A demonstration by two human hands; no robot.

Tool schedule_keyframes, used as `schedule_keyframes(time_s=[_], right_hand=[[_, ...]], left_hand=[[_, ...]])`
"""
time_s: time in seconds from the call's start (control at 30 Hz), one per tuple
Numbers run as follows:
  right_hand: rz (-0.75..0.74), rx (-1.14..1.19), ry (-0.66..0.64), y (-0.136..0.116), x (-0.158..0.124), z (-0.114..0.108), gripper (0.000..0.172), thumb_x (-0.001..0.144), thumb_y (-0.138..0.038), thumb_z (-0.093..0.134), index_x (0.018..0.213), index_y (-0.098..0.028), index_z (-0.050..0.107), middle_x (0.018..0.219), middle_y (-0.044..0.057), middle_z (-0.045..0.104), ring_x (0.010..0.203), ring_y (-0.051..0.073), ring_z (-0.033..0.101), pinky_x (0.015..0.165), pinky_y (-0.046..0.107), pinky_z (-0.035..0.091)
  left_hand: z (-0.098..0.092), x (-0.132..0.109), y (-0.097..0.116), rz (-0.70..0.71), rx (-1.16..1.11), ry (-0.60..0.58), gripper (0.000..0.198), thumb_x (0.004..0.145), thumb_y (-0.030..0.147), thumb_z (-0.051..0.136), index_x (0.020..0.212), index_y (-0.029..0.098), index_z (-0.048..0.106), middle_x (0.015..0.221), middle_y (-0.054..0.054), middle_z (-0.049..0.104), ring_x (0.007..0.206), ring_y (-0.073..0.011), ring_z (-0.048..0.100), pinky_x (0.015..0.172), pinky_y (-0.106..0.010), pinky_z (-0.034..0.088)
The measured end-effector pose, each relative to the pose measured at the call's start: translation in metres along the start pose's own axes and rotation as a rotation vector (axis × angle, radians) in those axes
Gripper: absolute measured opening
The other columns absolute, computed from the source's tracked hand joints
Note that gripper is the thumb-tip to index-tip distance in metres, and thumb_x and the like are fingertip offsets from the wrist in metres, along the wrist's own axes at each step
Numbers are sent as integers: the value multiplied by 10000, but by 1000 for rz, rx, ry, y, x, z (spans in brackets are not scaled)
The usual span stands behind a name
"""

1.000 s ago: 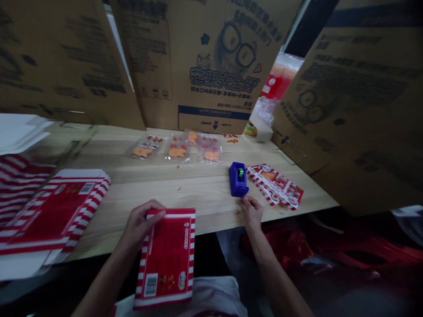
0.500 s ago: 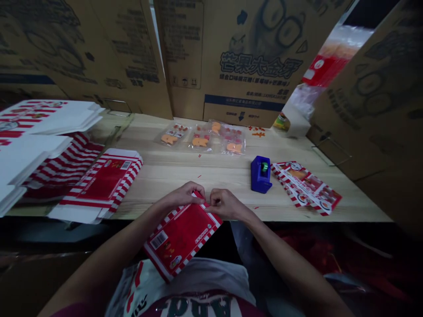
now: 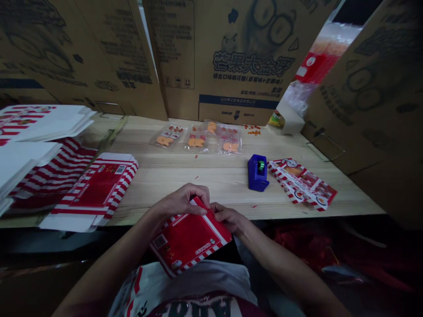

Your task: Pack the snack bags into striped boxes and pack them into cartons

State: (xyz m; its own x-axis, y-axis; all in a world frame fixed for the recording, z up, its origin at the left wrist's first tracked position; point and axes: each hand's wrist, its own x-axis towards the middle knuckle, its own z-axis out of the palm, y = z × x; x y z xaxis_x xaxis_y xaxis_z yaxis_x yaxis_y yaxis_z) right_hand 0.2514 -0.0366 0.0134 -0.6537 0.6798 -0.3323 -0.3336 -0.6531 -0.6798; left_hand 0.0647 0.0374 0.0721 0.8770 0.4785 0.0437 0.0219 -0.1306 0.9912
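A red printed cardboard box (image 3: pixel 188 237) with striped white borders is held slanted between my hands, over my lap at the table's front edge. My left hand (image 3: pixel 188 200) grips its upper end, thumb on the printed face and fingers curled over the far side. At the upper right corner, my right hand (image 3: pixel 228 216) has its fingers pinched on the box's edge, close to my left fingertips. The box's underside and the tips of several fingers are hidden.
A blue tape dispenser (image 3: pixel 258 172) stands to the right, beside printed cards (image 3: pixel 302 182). Clear sachets with orange pieces (image 3: pixel 197 141) lie farther back. Flat red-and-white boxes (image 3: pixel 95 187) and white cartons (image 3: pixel 42 127) are stacked left. Large brown cartons (image 3: pixel 231 53) wall the back.
The box has turned flatter and shifted slightly right. My right hand has moved from above the box's edge down to its corner, and my left fingers have curled further over the end.
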Motion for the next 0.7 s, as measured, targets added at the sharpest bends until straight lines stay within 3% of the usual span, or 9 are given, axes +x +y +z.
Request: schedule_keyframes(time_s=[0.1,0.17,0.23,0.33,0.4,0.47,0.57,0.63,0.7], right_hand=[[-83,66,28,4,2,1,545,468,-519,886,828,-165,679,742,-11,683,660,130,621,691,247,486],[-154,30,125,1,3,-6,512,583,-584,817,833,-159,680,740,2,686,639,126,611,660,244,485],[-168,-18,210,-5,0,-17,497,685,-637,725,782,-153,670,647,0,657,553,116,581,572,231,472],[-60,-18,149,-17,-9,-32,618,734,-747,590,798,-138,672,566,21,628,468,137,568,491,255,472],[1,36,107,-23,-15,-37,716,731,-810,516,884,-131,682,656,70,681,540,185,633,545,310,515],[-17,65,192,-25,-19,-41,658,733,-766,574,921,-146,688,770,84,717,645,202,672,626,328,533],[-122,-58,385,-16,-17,-48,423,658,-496,816,888,-159,704,832,48,730,719,168,667,691,270,509],[-170,-188,454,-7,-14,-53,389,613,-398,862,874,-151,712,834,49,734,724,164,659,696,260,493],[-201,-280,503,-4,-16,-56,383,641,-419,840,886,-151,718,829,61,736,705,175,655,674,275,487]], left_hand=[[-5,-5,15,66,13,43,174,750,306,748,772,140,700,794,-31,630,736,-136,595,709,-256,457],[-8,-13,32,142,72,193,154,771,283,734,763,139,681,797,-32,625,731,-136,597,692,-256,462],[-7,-23,52,238,258,388,89,803,227,701,789,144,669,820,-37,620,753,-137,602,698,-258,473],[14,-34,65,367,690,578,65,845,114,615,874,154,657,907,-64,619,830,-146,607,724,-265,495],[38,-35,52,487,958,546,119,853,80,576,913,154,647,955,-89,631,902,-175,614,775,-299,517],[66,-32,25,599,1172,422,132,849,93,584,953,146,646,943,-96,659,1002,-228,617,905,-381,509],[95,-30,-20,516,1258,225,294,836,236,648,1107,125,617,1072,-153,670,1124,-300,586,1019,-470,446],[96,-34,-39,383,1180,118,609,789,454,685,1281,134,524,1268,-220,589,1236,-360,511,1055,-538,393],[76,-46,-45,251,1121,141,810,756,594,657,1401,172,406,1402,-226,485,1331,-382,414,1093,-571,326]])
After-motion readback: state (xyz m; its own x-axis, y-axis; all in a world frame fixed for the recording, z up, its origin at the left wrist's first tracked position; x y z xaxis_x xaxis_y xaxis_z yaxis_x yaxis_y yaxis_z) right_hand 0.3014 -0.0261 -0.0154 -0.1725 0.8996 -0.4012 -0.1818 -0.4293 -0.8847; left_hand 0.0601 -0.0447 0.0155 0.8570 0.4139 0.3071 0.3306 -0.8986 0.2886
